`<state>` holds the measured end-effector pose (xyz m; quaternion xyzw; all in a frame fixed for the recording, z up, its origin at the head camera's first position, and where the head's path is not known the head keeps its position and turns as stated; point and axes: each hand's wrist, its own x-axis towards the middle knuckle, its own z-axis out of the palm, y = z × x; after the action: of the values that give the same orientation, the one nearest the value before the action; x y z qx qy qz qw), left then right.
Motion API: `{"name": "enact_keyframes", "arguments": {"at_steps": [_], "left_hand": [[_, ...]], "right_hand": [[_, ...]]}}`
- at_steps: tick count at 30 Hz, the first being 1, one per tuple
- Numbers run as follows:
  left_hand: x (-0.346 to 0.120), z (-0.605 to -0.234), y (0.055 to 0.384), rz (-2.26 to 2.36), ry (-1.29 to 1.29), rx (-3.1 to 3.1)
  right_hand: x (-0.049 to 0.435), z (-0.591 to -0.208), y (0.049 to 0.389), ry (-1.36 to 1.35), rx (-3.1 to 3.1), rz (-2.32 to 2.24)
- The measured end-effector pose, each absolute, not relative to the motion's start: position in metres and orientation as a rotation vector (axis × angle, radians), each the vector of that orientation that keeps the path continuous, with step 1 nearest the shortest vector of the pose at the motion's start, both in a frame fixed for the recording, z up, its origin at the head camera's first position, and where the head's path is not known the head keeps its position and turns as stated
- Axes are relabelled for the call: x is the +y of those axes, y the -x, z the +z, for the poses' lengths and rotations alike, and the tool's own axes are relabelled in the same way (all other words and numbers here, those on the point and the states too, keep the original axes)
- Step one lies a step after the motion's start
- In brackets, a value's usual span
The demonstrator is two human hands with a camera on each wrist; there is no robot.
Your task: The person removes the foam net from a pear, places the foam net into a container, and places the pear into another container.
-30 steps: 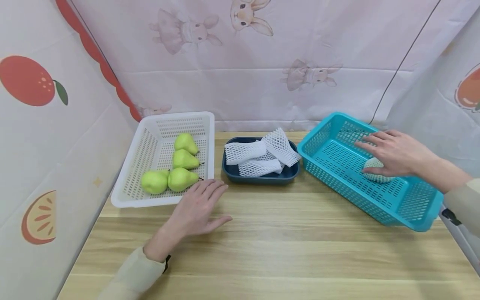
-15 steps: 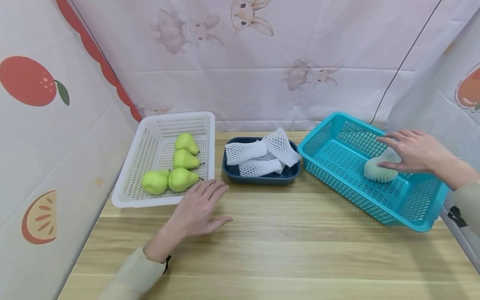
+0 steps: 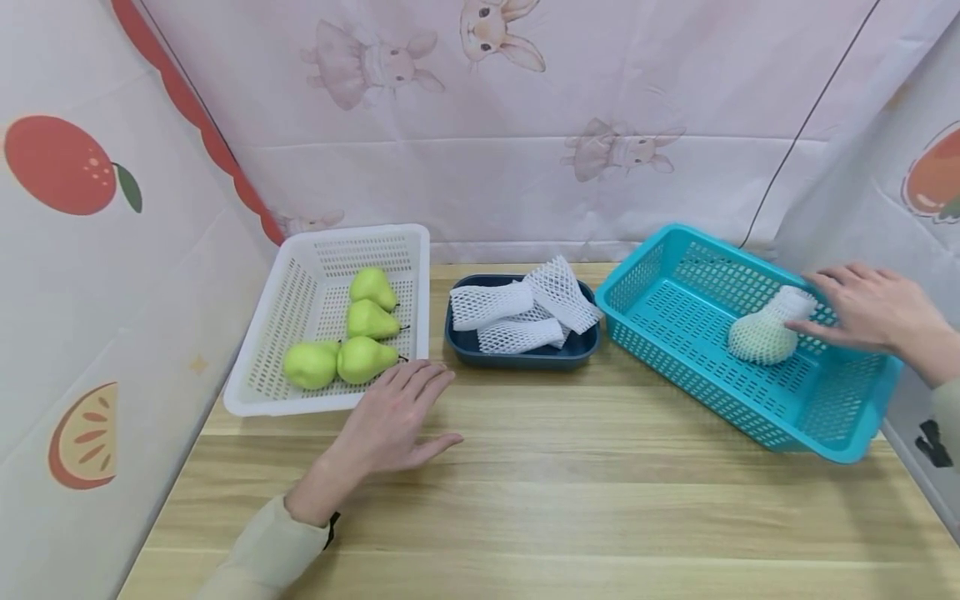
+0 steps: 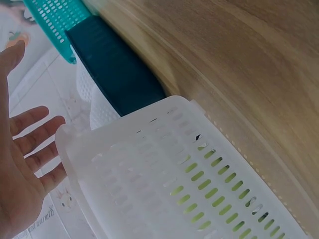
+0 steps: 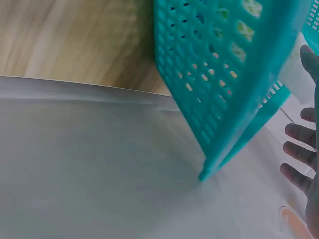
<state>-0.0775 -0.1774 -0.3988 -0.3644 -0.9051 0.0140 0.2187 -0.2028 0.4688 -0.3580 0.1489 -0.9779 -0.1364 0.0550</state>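
Observation:
My left hand point(image 3: 393, 417) lies with fingers extended at the front right corner of the white basket point(image 3: 251, 367); the left wrist view shows its fingers beside the rim, holding nothing. Inside that basket are several green pears point(image 3: 365, 358). Over the right end of the turquoise basket point(image 3: 705, 371) hovers my right hand point(image 3: 873, 308), its fingers spread and loose. Near its thumb, a pear in a white foam net point(image 3: 763, 335) lies in the turquoise basket, the net's narrow end pointing up and right. The right wrist view catches only part of the hand, beyond the basket wall.
A dark blue tray point(image 3: 525, 360) holding several white foam nets point(image 3: 491, 306) stands between the two baskets, against the back. Wooden tabletop point(image 3: 570, 475) spreads in front. Printed cloth walls point(image 3: 517, 192) close off the back and both sides.
My right hand has let go of the netted pear and drawn away to the right, uncovering it in the turquoise basket. The left hand stays put.

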Motion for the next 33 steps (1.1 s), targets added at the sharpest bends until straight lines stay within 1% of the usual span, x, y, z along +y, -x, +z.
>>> {"name": "enact_keyframes", "arguments": {"at_steps": [6,10,33], "left_hand": [[-0.177,-0.398,0.078,0.045,1.006,-2.511],[-0.177,-0.398,0.079,0.049,1.006,-2.510],[-0.178,-0.399,0.078,0.036,1.033,-2.484]], "right_hand": [[0.476,-0.366,0.200,-0.418,-3.003,-0.492],[0.475,-0.370,0.199,-0.448,-3.009,-0.515],[0.452,-0.375,0.201,-0.652,-2.998,-0.290]]}}
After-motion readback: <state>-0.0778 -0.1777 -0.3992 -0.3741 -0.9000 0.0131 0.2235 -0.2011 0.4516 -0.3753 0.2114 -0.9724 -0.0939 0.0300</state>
